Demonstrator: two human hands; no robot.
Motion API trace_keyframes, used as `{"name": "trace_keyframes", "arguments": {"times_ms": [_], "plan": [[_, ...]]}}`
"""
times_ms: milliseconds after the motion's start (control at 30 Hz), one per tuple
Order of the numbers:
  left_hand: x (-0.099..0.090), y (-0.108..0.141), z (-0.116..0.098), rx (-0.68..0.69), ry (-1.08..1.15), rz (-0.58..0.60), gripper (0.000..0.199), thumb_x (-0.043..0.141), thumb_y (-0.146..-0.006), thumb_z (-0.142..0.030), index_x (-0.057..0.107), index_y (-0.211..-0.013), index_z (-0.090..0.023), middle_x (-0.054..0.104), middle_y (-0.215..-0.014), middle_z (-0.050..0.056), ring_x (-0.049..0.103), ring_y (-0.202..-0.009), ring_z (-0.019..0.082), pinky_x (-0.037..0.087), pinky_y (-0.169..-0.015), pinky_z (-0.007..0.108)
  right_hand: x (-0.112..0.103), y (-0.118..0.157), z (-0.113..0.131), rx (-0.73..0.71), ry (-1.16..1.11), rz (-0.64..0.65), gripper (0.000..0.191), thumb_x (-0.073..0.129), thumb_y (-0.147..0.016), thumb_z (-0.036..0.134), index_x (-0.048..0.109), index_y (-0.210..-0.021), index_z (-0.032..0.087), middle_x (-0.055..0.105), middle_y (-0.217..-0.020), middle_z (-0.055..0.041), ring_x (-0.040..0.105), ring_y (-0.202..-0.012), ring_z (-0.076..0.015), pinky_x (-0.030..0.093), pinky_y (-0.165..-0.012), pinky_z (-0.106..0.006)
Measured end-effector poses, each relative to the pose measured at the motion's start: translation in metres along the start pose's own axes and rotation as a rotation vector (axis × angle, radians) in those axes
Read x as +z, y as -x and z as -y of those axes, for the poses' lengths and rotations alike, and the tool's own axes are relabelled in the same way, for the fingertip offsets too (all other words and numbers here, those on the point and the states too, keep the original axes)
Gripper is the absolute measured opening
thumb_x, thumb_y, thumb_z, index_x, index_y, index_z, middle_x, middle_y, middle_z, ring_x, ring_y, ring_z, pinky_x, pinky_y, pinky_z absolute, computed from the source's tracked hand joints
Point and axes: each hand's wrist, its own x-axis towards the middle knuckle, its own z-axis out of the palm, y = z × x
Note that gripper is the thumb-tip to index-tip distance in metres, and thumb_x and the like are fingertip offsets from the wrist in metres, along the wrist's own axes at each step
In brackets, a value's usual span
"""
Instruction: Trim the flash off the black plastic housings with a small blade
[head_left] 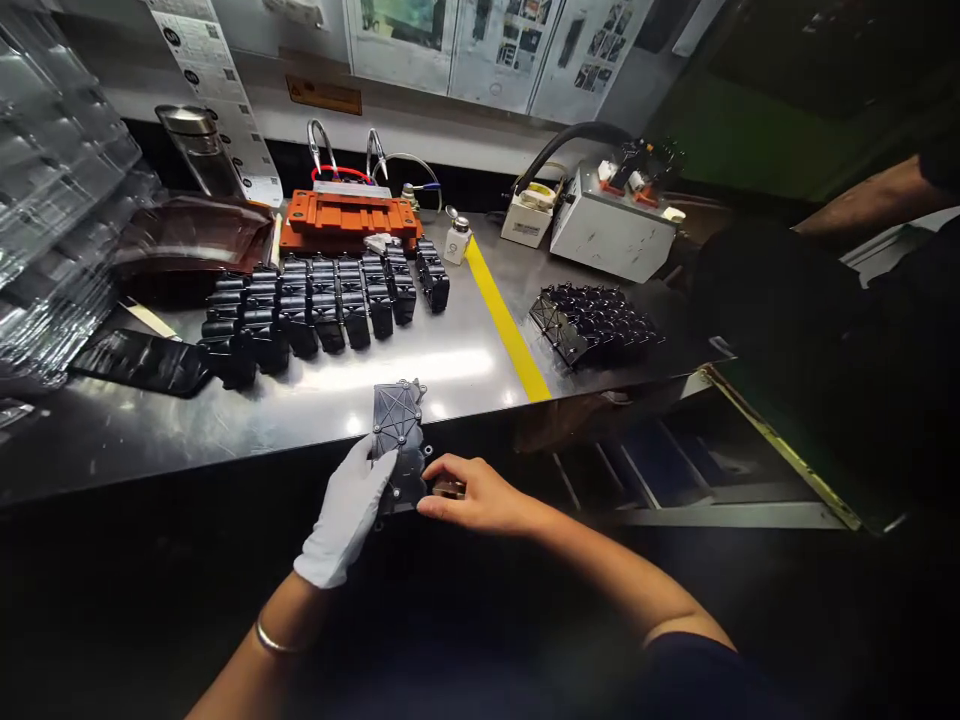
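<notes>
In my gloved left hand (349,510) is a black molded plastic housing (400,418), its ribbed face up, at the front edge of the steel bench. The white-gloved fingers wrap its lower left side. My bare right hand (472,492) is at the housing's lower right edge, thumb and forefinger curled toward it. A small brownish, shiny object (448,490) shows inside that hand; its kind is mostly hidden by the fingers. Beyond, rows of similar black housings (326,305) stand on the bench, and another group of black housings (596,322) sits to the right.
An orange fixture (352,220) stands behind the rows, with a small white bottle (457,240) beside it. Yellow tape (510,325) crosses the bench. Clear plastic trays (56,180) are stacked at left. A grey box (615,225) stands back right. Another person's arm (870,205) is at far right.
</notes>
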Motion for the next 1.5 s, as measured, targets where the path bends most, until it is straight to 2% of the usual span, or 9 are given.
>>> {"name": "trace_keyframes", "arguments": {"times_ms": [100,200,333,467,600,967,1100,1333,1500], "plan": [[-0.016,0.020,0.001,-0.084,-0.006,0.015,0.058,0.068,-0.083,-0.053,0.063,-0.132,-0.022,0.075,-0.113,0.007,0.072,-0.095,0.024,0.058,-0.079,0.032,-0.012,-0.021,0.022,0.037,0.256,-0.076,0.035,0.052,-0.095,0.051,0.060,-0.113,0.022,0.071,-0.098,-0.0051,0.067,-0.089,-0.0199,0.048,-0.076,-0.032],[-0.025,0.039,0.002,-0.154,0.031,-0.026,0.062,0.071,-0.081,-0.052,0.061,-0.136,-0.024,0.076,-0.110,0.005,0.072,-0.093,0.023,0.059,-0.076,0.030,-0.019,-0.051,0.026,0.081,0.588,-0.165,0.029,0.037,-0.104,0.036,0.059,-0.110,0.018,0.071,-0.102,-0.0089,0.066,-0.093,-0.0213,0.043,-0.078,-0.032],[-0.029,0.050,0.008,-0.163,0.039,-0.064,0.062,0.074,-0.079,-0.050,0.064,-0.133,-0.023,0.077,-0.103,0.005,0.072,-0.085,0.022,0.059,-0.072,0.027,-0.004,-0.070,0.019,-0.054,0.752,-0.149,0.027,0.042,-0.103,0.035,0.061,-0.098,0.017,0.070,-0.096,-0.0078,0.063,-0.085,-0.0185,0.037,-0.070,-0.028],[-0.032,0.051,0.012,-0.171,0.057,-0.030,0.061,0.072,-0.081,-0.048,0.062,-0.135,-0.023,0.076,-0.088,0.002,0.067,-0.066,0.017,0.057,-0.063,0.027,0.007,-0.068,0.014,-0.171,0.797,-0.175,0.032,0.043,-0.103,0.037,0.063,-0.090,0.016,0.068,-0.086,-0.0072,0.059,-0.077,-0.0167,0.033,-0.065,-0.028],[-0.033,0.051,0.010,-0.165,0.036,-0.024,0.057,0.070,-0.082,-0.048,0.064,-0.134,-0.024,0.073,-0.077,0.001,0.066,-0.061,0.018,0.057,-0.062,0.028,0.005,-0.069,0.010,-0.212,0.855,-0.209,0.034,0.042,-0.103,0.037,0.063,-0.086,0.017,0.067,-0.082,-0.0066,0.056,-0.073,-0.0164,0.029,-0.062,-0.029],[-0.037,0.052,0.014,-0.142,-0.022,-0.010,0.058,0.069,-0.084,-0.047,0.062,-0.137,-0.025,0.076,-0.084,0.000,0.069,-0.070,0.019,0.056,-0.064,0.025,-0.002,-0.074,0.013,-0.248,0.772,-0.147,0.033,0.046,-0.101,0.038,0.066,-0.085,0.017,0.067,-0.081,-0.0051,0.057,-0.074,-0.0150,0.031,-0.065,-0.027],[-0.036,0.053,0.015,-0.125,0.031,-0.026,0.058,0.070,-0.083,-0.047,0.062,-0.136,-0.025,0.077,-0.094,0.002,0.071,-0.079,0.020,0.058,-0.071,0.026,-0.002,-0.067,0.012,-0.208,0.747,-0.203,0.032,0.048,-0.100,0.036,0.066,-0.084,0.016,0.068,-0.083,-0.0064,0.058,-0.074,-0.0153,0.033,-0.065,-0.027],[-0.034,0.048,0.020,-0.123,0.067,-0.073,0.060,0.070,-0.084,-0.048,0.061,-0.138,-0.024,0.077,-0.091,0.002,0.071,-0.076,0.018,0.058,-0.067,0.024,0.002,-0.040,0.012,-0.354,0.655,-0.138,0.035,0.046,-0.101,0.037,0.067,-0.082,0.016,0.069,-0.077,-0.0054,0.060,-0.070,-0.0138,0.036,-0.065,-0.026],[-0.034,0.045,0.021,-0.129,0.047,-0.078,0.061,0.069,-0.083,-0.049,0.060,-0.139,-0.025,0.077,-0.089,0.002,0.069,-0.070,0.017,0.058,-0.064,0.025,0.002,-0.043,0.011,-0.428,0.707,-0.096,0.035,0.046,-0.101,0.036,0.068,-0.084,0.016,0.068,-0.077,-0.0050,0.059,-0.070,-0.0135,0.035,-0.063,-0.027]]}}
